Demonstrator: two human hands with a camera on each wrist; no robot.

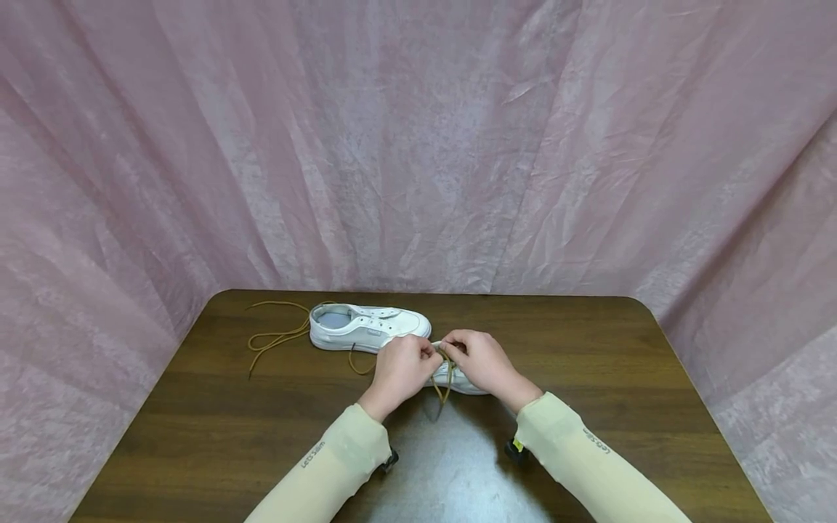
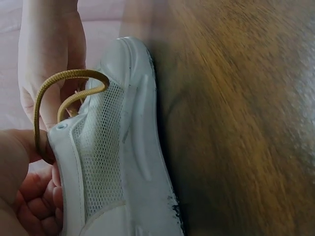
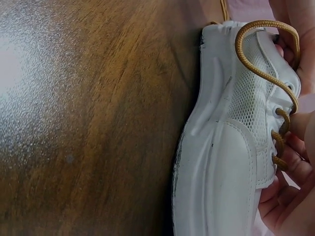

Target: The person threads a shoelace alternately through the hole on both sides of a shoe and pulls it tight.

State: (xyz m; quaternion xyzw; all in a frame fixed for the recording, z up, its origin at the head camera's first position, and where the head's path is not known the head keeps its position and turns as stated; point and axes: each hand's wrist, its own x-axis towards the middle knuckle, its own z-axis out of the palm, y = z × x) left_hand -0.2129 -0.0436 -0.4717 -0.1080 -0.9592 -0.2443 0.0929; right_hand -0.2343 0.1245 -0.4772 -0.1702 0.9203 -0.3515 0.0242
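A white sneaker (image 1: 466, 383) with mesh sides lies under both hands, its toe to the right. Brown shoelace (image 3: 261, 73) runs through several of its eyelets, and one length loops out over the mesh side. My left hand (image 1: 404, 367) pinches the shoelace (image 2: 38, 118) beside the top eyelet, with the thumb near the eyelet flap. From the toe side, my right hand (image 1: 480, 359) has thumb and fingers closed together at the lacing; its fingertips (image 3: 298, 125) appear to pinch the shoelace by the flap, though they are partly hidden.
Behind my left hand a second white sneaker (image 1: 333, 338) stands on the wooden table (image 1: 562, 341), its eyelets without lace. A loose brown lace (image 1: 277, 338) lies by its heel. Pink curtains (image 1: 418, 145) hang behind the table and at both sides.
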